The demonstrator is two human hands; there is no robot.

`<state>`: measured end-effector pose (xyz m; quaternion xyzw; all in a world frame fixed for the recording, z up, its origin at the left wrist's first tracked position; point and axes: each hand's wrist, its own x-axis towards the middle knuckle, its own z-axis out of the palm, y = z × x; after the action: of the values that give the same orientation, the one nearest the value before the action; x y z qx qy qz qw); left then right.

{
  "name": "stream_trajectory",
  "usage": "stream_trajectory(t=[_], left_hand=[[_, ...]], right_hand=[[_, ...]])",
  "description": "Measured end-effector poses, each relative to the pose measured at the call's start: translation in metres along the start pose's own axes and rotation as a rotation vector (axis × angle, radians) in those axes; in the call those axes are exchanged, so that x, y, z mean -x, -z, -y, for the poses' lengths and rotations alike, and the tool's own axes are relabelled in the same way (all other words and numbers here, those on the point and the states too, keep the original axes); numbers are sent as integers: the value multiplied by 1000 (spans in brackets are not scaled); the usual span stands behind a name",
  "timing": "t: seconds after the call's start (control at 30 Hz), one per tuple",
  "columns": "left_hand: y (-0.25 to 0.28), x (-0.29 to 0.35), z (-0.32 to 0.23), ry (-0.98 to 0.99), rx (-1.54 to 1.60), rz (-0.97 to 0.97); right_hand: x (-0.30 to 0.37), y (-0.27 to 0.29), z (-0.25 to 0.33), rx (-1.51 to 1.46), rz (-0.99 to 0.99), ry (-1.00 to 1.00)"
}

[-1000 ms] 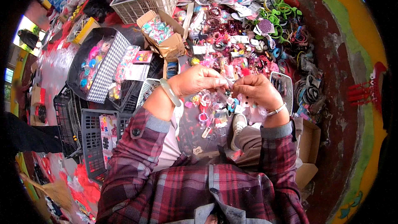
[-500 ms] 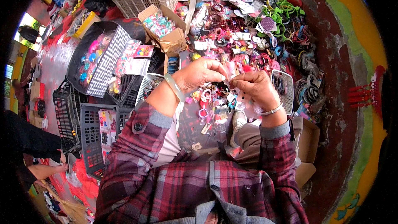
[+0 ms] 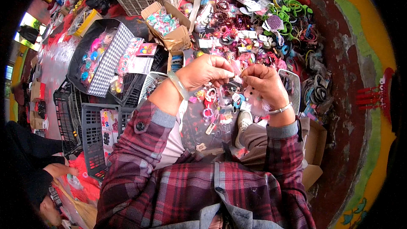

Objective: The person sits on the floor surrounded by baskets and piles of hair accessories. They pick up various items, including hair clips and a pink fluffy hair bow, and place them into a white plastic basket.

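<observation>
Pinching something indistinct, left hand point(image 3: 207, 74) and right hand point(image 3: 265, 85) hover near hair ties point(image 3: 207, 110), likely light, soft, best lifted by loops.

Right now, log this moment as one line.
left hand: fingertips bunched, grip unclear; right hand: fingertips bunched, grip unclear; beyond hands: multicoloured pile of small accessories; right side: pale perforated plastic basket

The left hand point(image 3: 202, 74) and right hand point(image 3: 268, 87) are near each other, each with thumb and forefinger pinched; anything between their tips is too small to tell. Beyond lies a pile of hair ornaments point(image 3: 225, 40), green headbands point(image 3: 287, 27) at its right, a cardboard box point(image 3: 179, 39) and pale crate point(image 3: 150, 1) at its left.
</observation>
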<state>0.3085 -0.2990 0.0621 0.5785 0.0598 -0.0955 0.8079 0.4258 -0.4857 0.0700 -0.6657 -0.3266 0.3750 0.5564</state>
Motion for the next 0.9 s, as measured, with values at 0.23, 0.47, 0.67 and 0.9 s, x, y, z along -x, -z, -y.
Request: stream_trajectory(t=[0.23, 0.47, 0.67, 0.9], left_hand=[[2, -3, 3, 1, -148, -70], [-4, -9, 4, -826, -828, -574], [-18, 0, -9, -1210, -1203, -715], [-24, -2, -6, -1247, -1200, -656]], right_hand=[[1, -3, 0, 158, -102, 79], [5, -14, 24, -40, -482, 116], [6, -15, 18, -654, -26, -152], [1, -21, 13, -695, -239, -84]])
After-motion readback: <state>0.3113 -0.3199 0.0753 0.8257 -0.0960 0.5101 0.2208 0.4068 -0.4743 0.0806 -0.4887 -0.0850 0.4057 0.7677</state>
